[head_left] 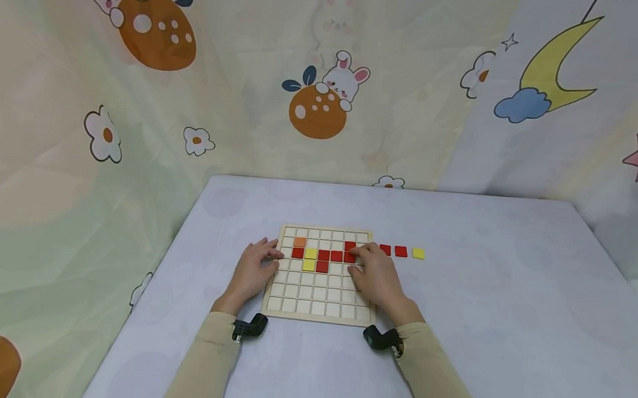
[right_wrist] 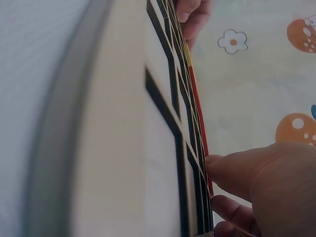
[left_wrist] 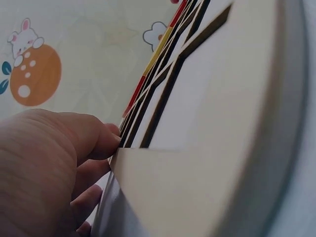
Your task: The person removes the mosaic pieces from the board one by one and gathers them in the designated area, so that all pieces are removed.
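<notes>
A pale wooden grid board lies on the table with coloured square tiles in its upper cells. They include an orange tile, a yellow tile and several red tiles, one a red tile. My left hand rests against the board's left edge, its fingers touching the rim. On the right side, my right hand is over the board, thumb and forefinger spread beside a red tile. In the right wrist view the thumb touches the red strip of tiles. Its other fingertips are partly hidden.
Right of the board, a loose red tile and a yellow tile lie in a row with another red tile. The table extends to the right. A printed curtain hangs behind it.
</notes>
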`<act>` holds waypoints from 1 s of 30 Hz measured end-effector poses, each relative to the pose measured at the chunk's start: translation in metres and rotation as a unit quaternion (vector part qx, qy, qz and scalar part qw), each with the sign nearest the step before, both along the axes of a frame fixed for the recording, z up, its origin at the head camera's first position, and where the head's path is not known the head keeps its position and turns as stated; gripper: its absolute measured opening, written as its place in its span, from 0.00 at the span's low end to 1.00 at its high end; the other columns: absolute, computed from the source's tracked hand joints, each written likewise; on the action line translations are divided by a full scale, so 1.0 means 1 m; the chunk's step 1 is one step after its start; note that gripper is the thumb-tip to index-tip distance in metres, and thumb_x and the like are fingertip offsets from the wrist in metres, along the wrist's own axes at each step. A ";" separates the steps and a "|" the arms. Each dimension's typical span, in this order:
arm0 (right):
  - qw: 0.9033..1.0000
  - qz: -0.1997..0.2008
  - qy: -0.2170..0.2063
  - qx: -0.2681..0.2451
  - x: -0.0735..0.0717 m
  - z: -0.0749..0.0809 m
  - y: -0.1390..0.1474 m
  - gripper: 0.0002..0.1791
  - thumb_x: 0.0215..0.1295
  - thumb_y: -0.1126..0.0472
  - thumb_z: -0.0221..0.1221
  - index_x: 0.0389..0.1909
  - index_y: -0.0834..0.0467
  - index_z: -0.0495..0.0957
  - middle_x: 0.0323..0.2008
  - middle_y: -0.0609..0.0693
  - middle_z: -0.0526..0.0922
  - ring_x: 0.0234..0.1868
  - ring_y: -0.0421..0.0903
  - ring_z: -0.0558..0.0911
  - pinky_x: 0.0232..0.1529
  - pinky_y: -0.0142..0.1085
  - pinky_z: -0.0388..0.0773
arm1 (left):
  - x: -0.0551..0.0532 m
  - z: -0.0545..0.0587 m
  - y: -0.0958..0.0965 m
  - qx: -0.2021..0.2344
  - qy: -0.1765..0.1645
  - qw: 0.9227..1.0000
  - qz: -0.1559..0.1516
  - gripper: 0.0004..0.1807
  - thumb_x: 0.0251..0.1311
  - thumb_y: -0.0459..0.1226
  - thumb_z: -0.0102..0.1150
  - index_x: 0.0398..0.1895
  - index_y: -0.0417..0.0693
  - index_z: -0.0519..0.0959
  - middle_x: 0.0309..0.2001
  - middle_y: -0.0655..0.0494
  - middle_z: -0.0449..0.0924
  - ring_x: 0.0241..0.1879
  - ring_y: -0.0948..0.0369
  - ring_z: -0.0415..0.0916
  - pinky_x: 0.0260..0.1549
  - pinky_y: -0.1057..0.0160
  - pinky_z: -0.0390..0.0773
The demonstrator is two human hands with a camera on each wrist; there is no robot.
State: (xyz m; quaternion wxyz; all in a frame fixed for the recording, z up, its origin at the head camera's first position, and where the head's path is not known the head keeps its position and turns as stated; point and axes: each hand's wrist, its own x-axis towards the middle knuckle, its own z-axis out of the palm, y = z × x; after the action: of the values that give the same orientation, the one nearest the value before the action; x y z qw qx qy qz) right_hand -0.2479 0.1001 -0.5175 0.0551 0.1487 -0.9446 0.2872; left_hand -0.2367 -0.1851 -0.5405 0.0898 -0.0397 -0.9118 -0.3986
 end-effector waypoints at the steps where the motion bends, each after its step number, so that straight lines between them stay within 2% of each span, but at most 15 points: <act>1: 1.000 0.000 0.000 0.001 0.000 0.000 0.000 0.21 0.61 0.58 0.65 0.55 0.59 0.80 0.48 0.53 0.77 0.39 0.47 0.75 0.38 0.37 0.75 | 0.000 0.000 0.000 0.000 -0.001 1.000 0.000 0.08 0.59 0.29 0.58 0.35 0.49 0.84 0.65 0.48 0.72 0.72 0.50 0.58 0.74 0.51 0.43; 4: 1.000 -0.001 -0.002 0.003 0.000 0.001 0.000 0.21 0.61 0.58 0.65 0.55 0.59 0.80 0.48 0.53 0.77 0.39 0.47 0.75 0.38 0.38 0.75 | 0.000 0.000 0.000 0.002 -0.006 1.000 0.000 0.08 0.58 0.29 0.58 0.32 0.51 0.84 0.65 0.48 0.72 0.72 0.51 0.57 0.74 0.51 0.42; 17: 1.000 -0.006 -0.020 0.008 0.002 0.002 -0.003 0.21 0.61 0.57 0.65 0.55 0.58 0.80 0.49 0.53 0.76 0.41 0.48 0.75 0.39 0.37 0.77 | -0.001 0.001 -0.001 0.015 -0.008 1.000 0.007 0.08 0.56 0.28 0.56 0.30 0.50 0.81 0.65 0.48 0.72 0.71 0.50 0.58 0.74 0.52 0.44; 30: 1.000 -0.006 -0.017 0.009 0.004 0.001 -0.005 0.19 0.61 0.59 0.66 0.53 0.57 0.80 0.48 0.52 0.76 0.39 0.47 0.75 0.38 0.36 0.76 | -0.001 0.002 -0.001 0.024 -0.006 1.000 -0.003 0.10 0.54 0.26 0.53 0.29 0.48 0.80 0.63 0.48 0.73 0.70 0.50 0.60 0.74 0.52 0.43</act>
State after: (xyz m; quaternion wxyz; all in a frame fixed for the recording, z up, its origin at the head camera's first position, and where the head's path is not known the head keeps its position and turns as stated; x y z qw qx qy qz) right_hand -0.2441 0.0948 -0.5162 0.0397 0.1384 -0.9488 0.2812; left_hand -0.2372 -0.1861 -0.5381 0.0839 -0.0379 -0.9022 -0.4214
